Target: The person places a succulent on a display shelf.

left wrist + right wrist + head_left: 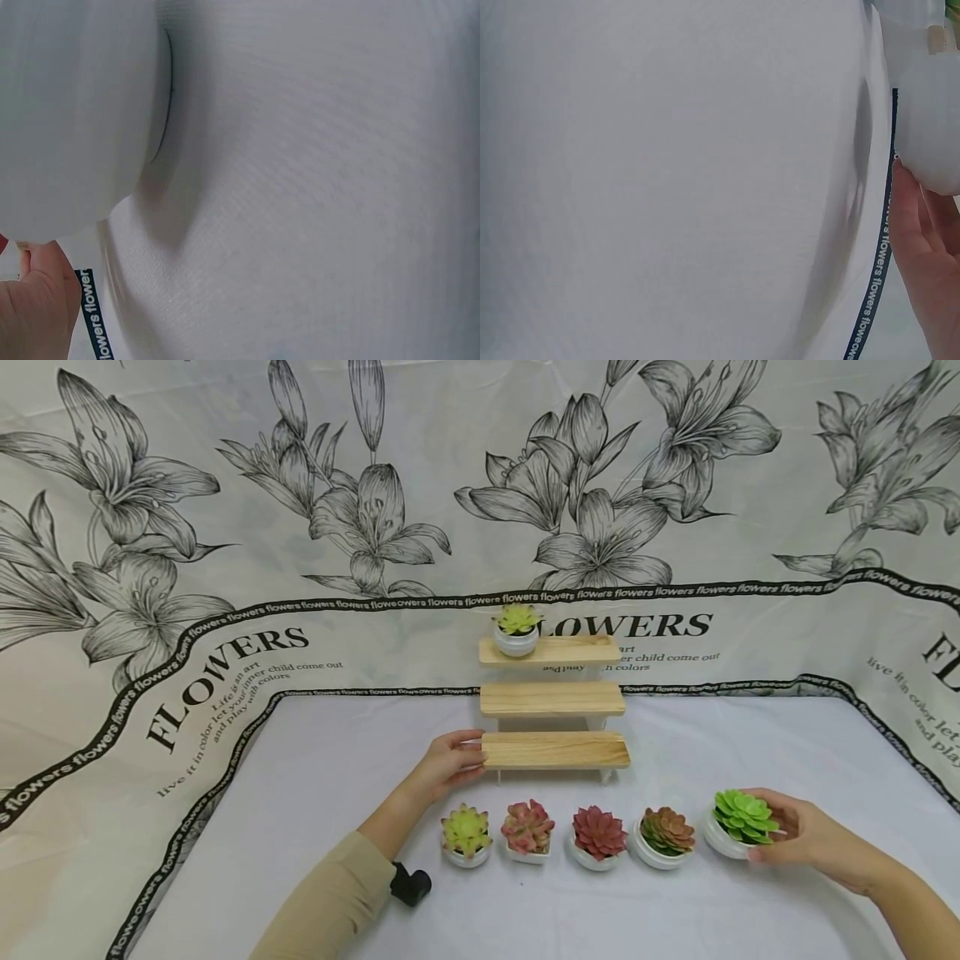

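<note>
On table: six potted succulents, three shelves.

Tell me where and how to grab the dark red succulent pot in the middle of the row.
Judging by its shape, grip the dark red succulent pot by its round white bowl, below the leaves, coming from the near side: neighbours stand close on both sides, and the leaf rosette overhangs the rim.

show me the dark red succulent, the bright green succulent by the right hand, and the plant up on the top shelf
dark red succulent (598, 832): head view, centre of its rosette.
bright green succulent (742, 815): head view, middle of its leaves.
top shelf plant (517, 619): head view, its yellow-green leaves.
</note>
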### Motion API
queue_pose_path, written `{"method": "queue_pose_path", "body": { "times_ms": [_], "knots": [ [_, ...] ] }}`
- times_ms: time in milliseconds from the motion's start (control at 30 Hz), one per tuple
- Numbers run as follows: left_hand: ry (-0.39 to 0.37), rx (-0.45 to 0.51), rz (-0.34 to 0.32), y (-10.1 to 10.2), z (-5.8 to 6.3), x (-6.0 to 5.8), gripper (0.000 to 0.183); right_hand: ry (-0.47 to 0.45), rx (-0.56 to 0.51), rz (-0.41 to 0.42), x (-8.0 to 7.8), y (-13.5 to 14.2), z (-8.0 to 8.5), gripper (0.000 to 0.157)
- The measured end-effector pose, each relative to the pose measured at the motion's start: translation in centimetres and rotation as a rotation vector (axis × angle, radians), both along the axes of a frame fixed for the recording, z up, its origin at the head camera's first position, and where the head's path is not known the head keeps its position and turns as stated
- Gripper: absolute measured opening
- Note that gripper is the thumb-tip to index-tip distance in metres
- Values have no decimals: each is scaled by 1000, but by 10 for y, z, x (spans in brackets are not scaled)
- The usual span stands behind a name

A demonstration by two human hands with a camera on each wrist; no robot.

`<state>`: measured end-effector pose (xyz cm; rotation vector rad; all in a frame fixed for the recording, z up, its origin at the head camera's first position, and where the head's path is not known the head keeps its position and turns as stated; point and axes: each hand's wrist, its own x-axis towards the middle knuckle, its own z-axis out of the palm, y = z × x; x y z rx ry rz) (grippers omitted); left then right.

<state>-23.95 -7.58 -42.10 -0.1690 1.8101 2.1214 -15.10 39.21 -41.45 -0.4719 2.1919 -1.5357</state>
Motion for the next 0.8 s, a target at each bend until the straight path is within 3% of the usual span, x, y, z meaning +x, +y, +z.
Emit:
{"method": "queue_pose_path", "body": {
  "times_ms": [433,800],
  "knots": [
    [3,1,1,1,0,0,45,92,98,-96,-5,-1,12,61],
    [7,2,-1,0,1,0,45,60,121,-159,-12,-10,24,55]
  ]
}}
